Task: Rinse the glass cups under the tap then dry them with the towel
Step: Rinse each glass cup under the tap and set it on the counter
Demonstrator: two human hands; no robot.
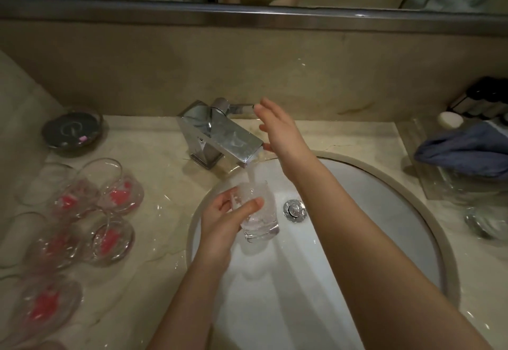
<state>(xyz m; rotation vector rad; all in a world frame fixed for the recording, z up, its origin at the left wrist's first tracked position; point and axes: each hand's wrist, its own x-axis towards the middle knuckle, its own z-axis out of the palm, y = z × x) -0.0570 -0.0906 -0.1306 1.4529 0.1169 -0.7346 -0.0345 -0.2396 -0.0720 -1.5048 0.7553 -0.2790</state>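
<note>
My left hand (222, 220) grips a clear glass cup (259, 219) upright over the white sink (357, 212). Water runs from the chrome tap (220, 135) straight into the cup. My right hand (277, 126) hovers with its fingers spread beside the tap's lever (240, 107), its fingertips at the lever's end. Several more glass cups (110, 239) with red marks on their bases lie on the wet counter to the left. A blue-grey towel (464, 149) is bunched at the right edge of the counter.
A dark round dish (72, 132) stands at the back left. A white soap bar (450, 120) and dark bottles (483, 99) sit at the back right. More clear glassware (486, 223) stands on the right. The drain plug (294, 209) sits mid-basin. A mirror runs along the top.
</note>
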